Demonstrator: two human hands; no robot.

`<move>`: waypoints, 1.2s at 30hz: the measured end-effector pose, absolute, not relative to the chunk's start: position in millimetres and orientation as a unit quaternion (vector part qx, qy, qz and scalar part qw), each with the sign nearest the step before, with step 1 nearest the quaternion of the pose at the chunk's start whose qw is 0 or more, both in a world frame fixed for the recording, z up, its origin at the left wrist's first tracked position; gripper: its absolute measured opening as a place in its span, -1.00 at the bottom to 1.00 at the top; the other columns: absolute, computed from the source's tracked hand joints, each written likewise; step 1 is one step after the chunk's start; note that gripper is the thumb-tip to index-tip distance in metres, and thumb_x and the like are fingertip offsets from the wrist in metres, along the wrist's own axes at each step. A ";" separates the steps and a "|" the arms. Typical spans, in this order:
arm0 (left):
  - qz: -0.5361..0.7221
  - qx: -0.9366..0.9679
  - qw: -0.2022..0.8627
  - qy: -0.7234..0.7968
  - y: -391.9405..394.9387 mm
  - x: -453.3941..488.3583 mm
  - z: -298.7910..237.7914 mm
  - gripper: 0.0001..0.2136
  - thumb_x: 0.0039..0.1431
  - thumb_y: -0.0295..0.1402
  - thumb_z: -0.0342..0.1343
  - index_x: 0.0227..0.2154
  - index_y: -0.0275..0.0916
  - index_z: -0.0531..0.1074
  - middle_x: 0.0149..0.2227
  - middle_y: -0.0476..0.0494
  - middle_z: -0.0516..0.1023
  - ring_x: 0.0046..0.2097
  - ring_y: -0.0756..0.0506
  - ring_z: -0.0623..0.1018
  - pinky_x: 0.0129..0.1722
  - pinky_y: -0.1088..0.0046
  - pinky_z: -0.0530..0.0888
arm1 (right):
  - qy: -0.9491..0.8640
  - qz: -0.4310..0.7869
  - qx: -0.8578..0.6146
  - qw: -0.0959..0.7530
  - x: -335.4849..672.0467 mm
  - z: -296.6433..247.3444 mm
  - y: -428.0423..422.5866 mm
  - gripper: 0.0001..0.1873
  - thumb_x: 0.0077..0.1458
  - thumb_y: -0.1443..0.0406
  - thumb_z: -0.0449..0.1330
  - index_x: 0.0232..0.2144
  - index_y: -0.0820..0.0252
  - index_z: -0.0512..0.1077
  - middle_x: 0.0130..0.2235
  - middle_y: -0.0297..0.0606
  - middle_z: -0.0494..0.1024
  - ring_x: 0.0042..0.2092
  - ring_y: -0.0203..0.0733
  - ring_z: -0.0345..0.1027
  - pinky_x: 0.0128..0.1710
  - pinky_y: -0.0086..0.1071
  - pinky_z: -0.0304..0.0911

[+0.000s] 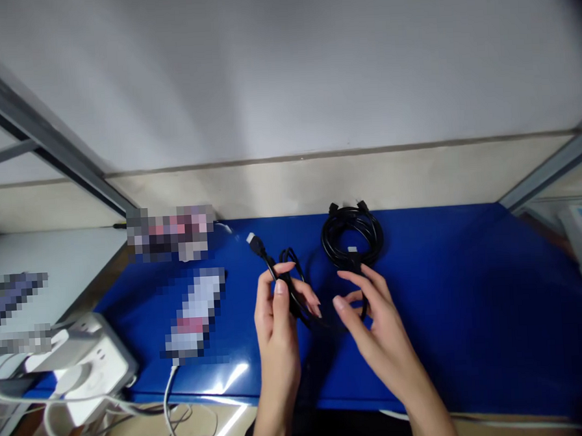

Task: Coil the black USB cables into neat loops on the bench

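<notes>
A black HDMI cable [295, 297] is loosely bundled in my left hand [278, 316]. Its thumb presses on the strands, and one plug [256, 244] with a pale metal tip sticks out to the upper left. My right hand [374, 318] has its fingers loosely curled round the cable's other end, thumb apart from the fingertips. Just above those fingers shows a second plug [353, 256], tip upward. Behind my right hand, a separate coiled black cable [325, 237] lies on the blue tabletop [451, 300], two plugs at its far edge.
To the left lies a blurred-out phone [198, 314] with a white charging cord [166, 400]. A white power strip [103, 358] with adapters sits at the left edge. A pixelated object [169, 234] is at the back left. Grey metal posts [546, 169] and a wall bound the table.
</notes>
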State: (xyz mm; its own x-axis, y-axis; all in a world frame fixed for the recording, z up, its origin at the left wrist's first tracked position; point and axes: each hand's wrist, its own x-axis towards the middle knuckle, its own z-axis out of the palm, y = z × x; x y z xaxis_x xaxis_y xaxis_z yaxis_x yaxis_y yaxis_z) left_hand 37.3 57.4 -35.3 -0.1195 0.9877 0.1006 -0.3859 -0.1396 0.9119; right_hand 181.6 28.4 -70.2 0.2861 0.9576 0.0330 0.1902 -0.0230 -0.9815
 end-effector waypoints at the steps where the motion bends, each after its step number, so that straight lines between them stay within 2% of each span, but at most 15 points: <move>1: 0.635 0.400 0.537 0.386 56.9 36.5 -35.6 -0.78 0.55 -0.18 0.09 0.06 -0.14 0.52 -0.39 -0.03 0.59 -0.40 -0.04 0.52 -0.32 0.47 0.49 | -0.488 0.374 -0.612 0.498 180.9 -68.1 25.0 -0.46 0.27 -0.03 0.38 0.24 -0.09 0.55 0.49 -0.07 0.21 -0.02 -0.07 0.58 -0.08 -0.21 0.57; 3: 0.618 0.402 0.546 0.398 56.5 34.8 -36.0 -0.70 0.53 -0.13 0.11 0.13 -0.17 0.53 -0.36 -0.06 0.61 -0.42 -0.03 0.49 -0.33 0.46 0.48 | -0.526 0.388 -0.601 0.461 179.8 -63.0 19.5 -0.38 0.24 -0.04 0.41 0.29 -0.13 0.51 0.56 -0.12 0.11 0.05 0.02 0.58 0.02 -0.13 0.55; 4: 0.611 0.402 0.548 0.406 56.5 34.2 -36.1 -0.65 0.52 -0.11 0.13 0.18 -0.17 0.54 -0.35 -0.08 0.62 -0.42 -0.03 0.49 -0.33 0.47 0.48 | -0.546 0.395 -0.591 0.443 179.6 -60.3 18.1 -0.37 0.22 -0.05 0.42 0.28 -0.14 0.52 0.54 -0.13 0.16 0.07 0.06 0.58 0.05 -0.10 0.55; 6: 0.607 0.397 0.542 0.425 56.2 33.9 -36.1 -0.56 0.47 -0.07 0.19 0.27 -0.15 0.52 -0.30 -0.11 0.65 -0.38 -0.05 0.51 -0.30 0.46 0.49 | -0.590 0.411 -0.565 0.404 180.2 -55.1 17.8 -0.49 0.26 -0.05 0.39 0.21 -0.14 0.59 0.43 -0.15 0.39 0.09 0.10 0.59 0.06 -0.10 0.53; 9: 0.601 0.408 0.528 0.441 54.0 36.0 -36.9 -0.46 0.41 -0.04 0.26 0.34 -0.14 0.49 -0.32 -0.09 0.63 -0.37 -0.07 0.53 -0.31 0.44 0.50 | -0.630 0.426 -0.525 0.381 183.5 -50.0 20.1 -0.65 0.47 -0.01 0.17 0.10 -0.12 0.64 0.19 -0.17 0.64 0.09 0.06 0.61 0.09 -0.16 0.50; 12: 0.566 0.449 0.520 0.455 50.3 40.3 -39.7 -0.42 0.48 -0.02 0.16 0.42 -0.18 0.40 -0.48 0.03 0.50 -0.48 -0.04 0.42 -0.43 0.48 0.41 | -0.638 0.386 -0.516 0.422 188.4 -50.0 19.5 -0.63 0.54 0.08 0.06 -0.04 -0.04 0.67 -0.11 -0.20 0.74 -0.07 -0.04 0.67 -0.02 -0.27 0.49; 15: 0.539 0.498 0.484 0.477 47.8 44.3 -44.0 -0.43 0.54 -0.04 0.06 0.46 -0.21 0.32 -0.49 0.03 0.50 -0.52 -0.02 0.37 -0.48 0.50 0.34 | -0.625 0.274 -0.539 0.494 193.8 -52.0 15.4 -0.66 0.52 0.17 0.10 -0.24 0.02 0.63 -0.46 -0.34 0.59 -0.38 -0.18 0.58 -0.31 -0.37 0.41; 17: 0.534 0.514 0.457 0.492 47.8 45.5 -46.8 -0.49 0.55 -0.06 0.06 0.40 -0.19 0.35 -0.44 -0.01 0.58 -0.54 -0.01 0.39 -0.49 0.50 0.34 | -0.616 0.193 -0.548 0.531 197.5 -51.7 12.7 -0.69 0.49 0.23 0.13 -0.30 0.03 0.60 -0.51 -0.39 0.52 -0.49 -0.25 0.47 -0.38 -0.39 0.35; 21: 0.578 0.450 0.450 0.510 52.0 42.5 -49.9 -0.76 0.47 -0.06 0.18 -0.10 -0.12 0.45 -0.49 0.03 0.57 -0.64 0.00 0.39 -0.62 0.54 0.26 | -0.623 0.072 -0.543 0.558 205.3 -45.9 9.7 -0.75 0.43 0.36 0.19 -0.34 0.03 0.53 -0.48 -0.43 0.57 -0.50 -0.29 0.43 -0.37 -0.39 0.32; 23: 0.606 0.416 0.455 0.504 55.1 38.6 -48.4 -0.71 0.43 -0.09 0.24 -0.32 -0.13 0.38 -0.51 0.05 0.52 -0.64 0.01 0.38 -0.62 0.54 0.27 | -0.630 0.019 -0.539 0.558 209.4 -42.5 8.9 -0.77 0.38 0.42 0.24 -0.35 0.04 0.50 -0.47 -0.45 0.57 -0.48 -0.31 0.42 -0.35 -0.39 0.30; 26: 0.651 0.418 0.378 0.509 58.0 30.9 -42.2 -0.65 0.39 -0.25 0.30 -0.51 -0.18 0.40 -0.38 -0.07 0.55 -0.35 -0.07 0.56 -0.33 0.50 0.48 | -0.635 -0.015 -0.534 0.558 216.2 -39.7 7.5 -0.78 0.33 0.47 0.27 -0.33 0.06 0.48 -0.44 -0.44 0.56 -0.43 -0.31 0.41 -0.30 -0.37 0.29; 29: 0.673 0.441 0.257 0.535 57.4 23.0 -35.2 -0.66 0.33 -0.39 0.34 -0.58 -0.19 0.45 0.00 -0.20 0.62 0.09 -0.19 0.56 0.10 0.35 0.47 | -0.640 -0.015 -0.532 0.554 223.5 -38.8 5.4 -0.82 0.33 0.45 0.26 -0.29 0.07 0.52 -0.35 -0.36 0.53 -0.29 -0.22 0.42 -0.21 -0.29 0.29; 31: 0.687 0.445 0.233 0.525 56.4 18.8 -32.7 -0.67 0.31 -0.43 0.34 -0.58 -0.18 0.47 0.20 -0.20 0.59 0.28 -0.26 0.48 0.21 0.24 0.43 | -0.639 -0.022 -0.544 0.543 227.7 -38.1 4.0 -0.86 0.33 0.41 0.26 -0.26 0.07 0.56 -0.22 -0.27 0.54 -0.16 -0.12 0.43 -0.08 -0.20 0.29; 34: 0.704 0.444 0.270 0.484 56.0 14.9 -32.6 -0.66 0.32 -0.46 0.31 -0.59 -0.17 0.44 0.18 -0.25 0.65 0.45 -0.31 0.35 0.24 0.17 0.43 | -0.624 -0.021 -0.566 0.538 229.8 -35.9 3.0 -0.89 0.34 0.35 0.25 -0.22 0.07 0.59 0.08 -0.15 0.52 0.08 0.04 0.42 0.10 -0.05 0.27; 36: 0.706 0.432 0.311 0.467 56.5 13.5 -34.4 -0.63 0.37 -0.45 0.25 -0.59 -0.16 0.39 0.07 -0.28 0.71 0.42 -0.31 0.40 0.28 0.14 0.41 | -0.612 0.004 -0.568 0.551 227.4 -34.4 2.9 -0.86 0.36 0.33 0.23 -0.21 0.07 0.61 0.20 -0.15 0.51 0.15 0.08 0.42 0.14 -0.02 0.29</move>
State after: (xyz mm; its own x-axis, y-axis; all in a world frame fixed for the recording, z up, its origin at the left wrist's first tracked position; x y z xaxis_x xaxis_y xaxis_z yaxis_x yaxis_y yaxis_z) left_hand 13.5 56.5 -34.4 -0.4336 0.8424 0.3199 -0.0346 -0.3703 0.9283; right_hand 227.4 2.9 -34.4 0.2518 0.6989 0.6694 0.6906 0.3548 -0.6302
